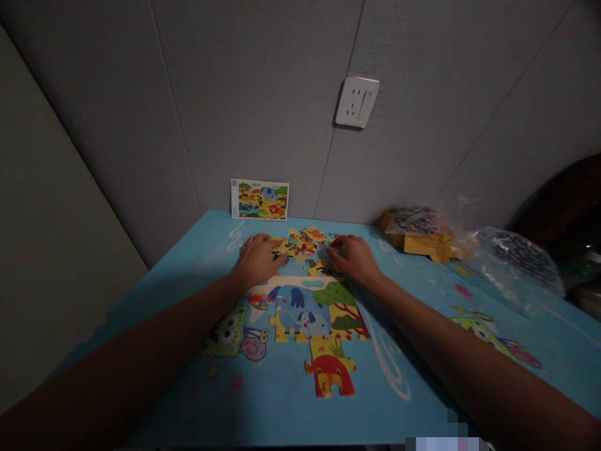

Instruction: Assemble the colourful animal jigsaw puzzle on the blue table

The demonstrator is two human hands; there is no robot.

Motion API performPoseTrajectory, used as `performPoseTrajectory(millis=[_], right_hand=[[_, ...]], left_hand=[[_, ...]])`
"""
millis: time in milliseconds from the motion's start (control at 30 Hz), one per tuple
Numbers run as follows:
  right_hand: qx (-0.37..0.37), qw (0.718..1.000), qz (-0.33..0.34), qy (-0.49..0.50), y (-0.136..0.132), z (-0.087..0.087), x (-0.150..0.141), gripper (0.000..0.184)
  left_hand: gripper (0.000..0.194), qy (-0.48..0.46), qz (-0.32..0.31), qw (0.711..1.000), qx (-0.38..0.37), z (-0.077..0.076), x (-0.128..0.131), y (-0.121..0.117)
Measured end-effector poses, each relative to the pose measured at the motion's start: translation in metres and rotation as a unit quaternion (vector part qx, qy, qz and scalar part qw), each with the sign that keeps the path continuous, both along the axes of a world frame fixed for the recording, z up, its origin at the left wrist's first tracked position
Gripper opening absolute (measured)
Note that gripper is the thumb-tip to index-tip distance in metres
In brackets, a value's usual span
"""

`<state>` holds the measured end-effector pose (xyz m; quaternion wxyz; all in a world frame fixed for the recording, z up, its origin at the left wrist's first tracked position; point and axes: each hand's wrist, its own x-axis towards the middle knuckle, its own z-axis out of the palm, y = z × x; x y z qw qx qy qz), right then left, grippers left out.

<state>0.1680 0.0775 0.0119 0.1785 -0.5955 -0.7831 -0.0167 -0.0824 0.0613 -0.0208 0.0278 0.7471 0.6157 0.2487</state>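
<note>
My left hand [260,260] rests at the left side of a heap of loose jigsaw pieces [305,240], its thumb and fingers apart over the nearest ones. On the heap's right side is my right hand [355,257], fingers bent downward, with a gap between thumb and forefinger; pieces under its palm are partly hidden. Nearer to me lies a joined puzzle section [305,316] with blue elephants and a green tree. From its lower edge hangs a yellow piece with a red-maned lion [332,374]. My left forearm partly covers the section's left side.
A picture card [260,200] leans against the wall behind the heap. To the right are an opened yellow package [417,235] and a crumpled clear plastic bag [511,263]. A blue cartoon-printed cloth [277,413] covers the table. The wall carries a socket [357,102].
</note>
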Motion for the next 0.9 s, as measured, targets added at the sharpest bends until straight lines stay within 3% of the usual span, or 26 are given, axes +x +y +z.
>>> performPoseTrajectory(millis=[167, 267, 367, 467, 533, 633, 700, 767, 900], right_hand=[[-0.069, 0.997, -0.029, -0.003, 0.052, 0.002, -0.034, 0.056], [-0.118, 0.992, -0.034, 0.019, 0.075, 0.004, -0.051, 0.051], [-0.114, 0.991, -0.052, 0.052, 0.080, 0.012, -0.053, 0.055], [-0.062, 0.985, -0.005, 0.162, 0.058, 0.022, -0.038, 0.061], [-0.009, 0.972, 0.099, 0.214, 0.028, 0.023, -0.023, 0.061], [0.020, 0.949, 0.248, 0.192, -0.022, 0.014, -0.005, 0.058], [-0.005, 0.940, 0.307, 0.150, -0.047, 0.005, 0.000, 0.053], [-0.064, 0.929, 0.344, 0.117, -0.059, 0.001, -0.002, 0.039], [-0.064, 0.934, 0.333, 0.115, -0.056, 0.008, -0.007, 0.019]], left_hand=[[0.043, -0.004, 0.004, 1.000, 0.022, -0.001, 0.001, -0.003], [0.042, -0.004, 0.000, 1.000, 0.017, -0.001, 0.002, -0.005], [0.042, 0.004, 0.007, 1.000, 0.014, 0.000, 0.003, -0.004], [0.042, -0.026, -0.003, 0.998, 0.055, 0.005, 0.003, -0.004], [0.049, -0.082, -0.049, 0.989, 0.115, 0.011, 0.005, -0.008], [0.064, -0.138, -0.173, 0.959, 0.175, 0.017, 0.010, -0.020], [0.062, -0.110, -0.280, 0.942, 0.150, 0.017, 0.016, -0.029], [0.058, -0.076, -0.359, 0.925, 0.102, 0.013, 0.020, -0.034], [0.051, -0.054, -0.350, 0.931, 0.086, 0.010, 0.018, -0.032]])
